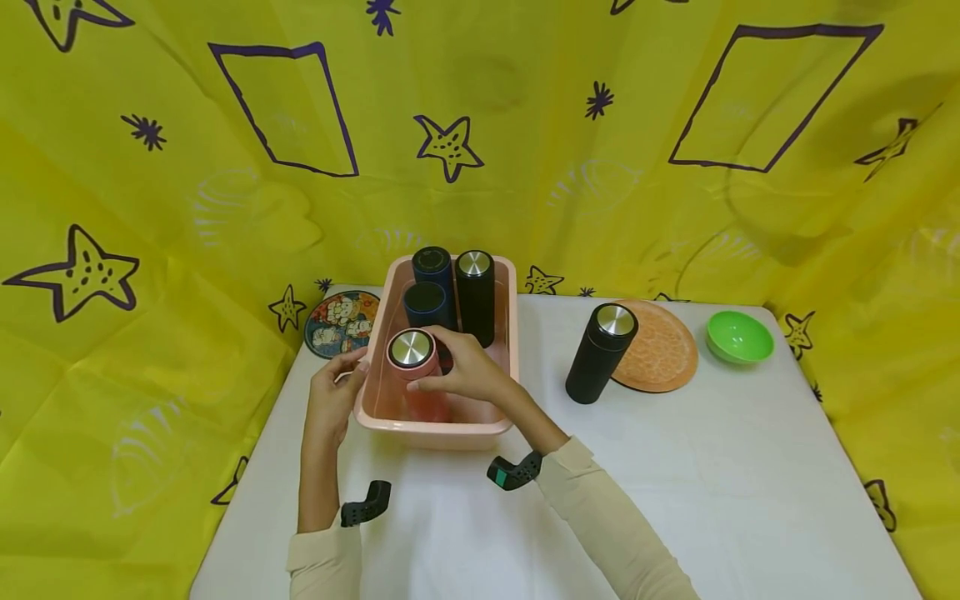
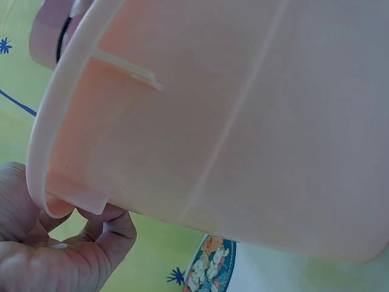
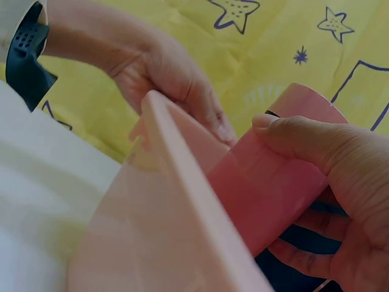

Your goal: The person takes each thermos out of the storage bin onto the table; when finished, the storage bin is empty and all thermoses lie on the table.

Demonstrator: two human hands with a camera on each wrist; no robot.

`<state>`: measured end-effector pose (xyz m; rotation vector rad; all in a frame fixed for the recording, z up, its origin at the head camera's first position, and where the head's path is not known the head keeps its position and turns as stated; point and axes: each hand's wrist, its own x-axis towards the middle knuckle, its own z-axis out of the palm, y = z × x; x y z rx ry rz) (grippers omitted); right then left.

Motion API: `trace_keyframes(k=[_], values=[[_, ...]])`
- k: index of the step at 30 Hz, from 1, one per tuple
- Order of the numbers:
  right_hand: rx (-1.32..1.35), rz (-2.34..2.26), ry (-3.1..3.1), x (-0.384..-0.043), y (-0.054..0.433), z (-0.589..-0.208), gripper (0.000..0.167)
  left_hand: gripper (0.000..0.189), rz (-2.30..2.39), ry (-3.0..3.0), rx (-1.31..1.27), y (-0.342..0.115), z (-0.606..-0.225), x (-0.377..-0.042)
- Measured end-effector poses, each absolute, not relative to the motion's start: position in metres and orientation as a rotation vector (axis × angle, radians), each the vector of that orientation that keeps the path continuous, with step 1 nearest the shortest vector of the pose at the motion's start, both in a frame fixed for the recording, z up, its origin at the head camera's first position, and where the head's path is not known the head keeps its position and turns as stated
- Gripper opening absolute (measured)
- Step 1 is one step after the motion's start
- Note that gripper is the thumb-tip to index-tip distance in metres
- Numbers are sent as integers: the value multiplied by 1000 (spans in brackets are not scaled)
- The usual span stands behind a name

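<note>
A pink thermos flask [image 1: 425, 398] with a silver lid stands slightly tilted in the front left of the pink plastic tub [image 1: 442, 437]. My right hand [image 1: 465, 367] grips it near the top, thumb on the near side, as the right wrist view also shows. The left hand [image 1: 337, 392] pinches the tub's left rim, its fingers curled under the lip in the left wrist view. Behind the pink flask, two dark blue flasks [image 1: 427, 302] and a black flask [image 1: 476, 300] with a silver lid stand inside the tub.
Right of the tub, another black flask [image 1: 600, 354] stands on the white table [image 1: 660, 492]. Beyond it lie a round orange board [image 1: 660, 346] and a green bowl [image 1: 739, 337]. A patterned round plate [image 1: 341, 321] is left of the tub. Yellow cloth [image 1: 480, 208] hangs behind.
</note>
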<state>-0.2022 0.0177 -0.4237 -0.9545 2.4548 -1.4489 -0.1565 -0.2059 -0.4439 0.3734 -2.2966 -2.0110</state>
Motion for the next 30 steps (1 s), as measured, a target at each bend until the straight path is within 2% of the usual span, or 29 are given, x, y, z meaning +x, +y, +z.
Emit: trace_keyframes(k=[30], values=[[-1052, -1809, 2508, -183, 39, -348, 70, 35, -2009, -2327, 390, -206, -443, -155]])
